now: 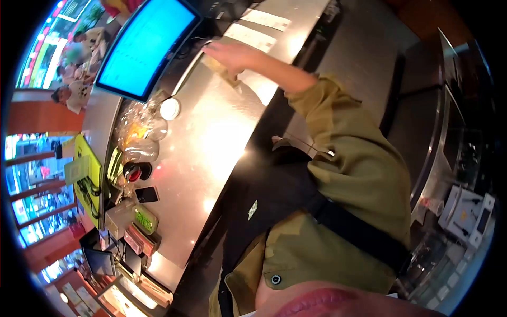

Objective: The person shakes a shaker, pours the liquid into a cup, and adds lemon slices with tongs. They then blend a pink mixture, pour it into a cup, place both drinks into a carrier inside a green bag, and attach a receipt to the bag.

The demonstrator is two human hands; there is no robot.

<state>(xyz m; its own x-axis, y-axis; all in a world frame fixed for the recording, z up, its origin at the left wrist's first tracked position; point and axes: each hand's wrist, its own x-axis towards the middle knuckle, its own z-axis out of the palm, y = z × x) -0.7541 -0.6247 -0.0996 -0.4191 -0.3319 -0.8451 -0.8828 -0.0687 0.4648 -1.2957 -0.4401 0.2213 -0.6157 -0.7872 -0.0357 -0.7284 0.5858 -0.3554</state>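
Note:
My right hand reaches over the far end of the metal counter, near the base of the lit monitor. Its fingers are stretched out and lie close to the counter's raised edge. A tan, cloth-like thing shows just under and beside the palm; whether the hand grips it is hard to tell. Printed white sheets lie beyond the hand. A round white object stands near the monitor's lower corner. My left hand is not visible.
Along the counter's outer side are clear plastic-wrapped items, a black-and-red object, a phone and a tray of green bits. A yellow-green stand rises behind them. Several people are beyond the counter. White equipment stands behind me.

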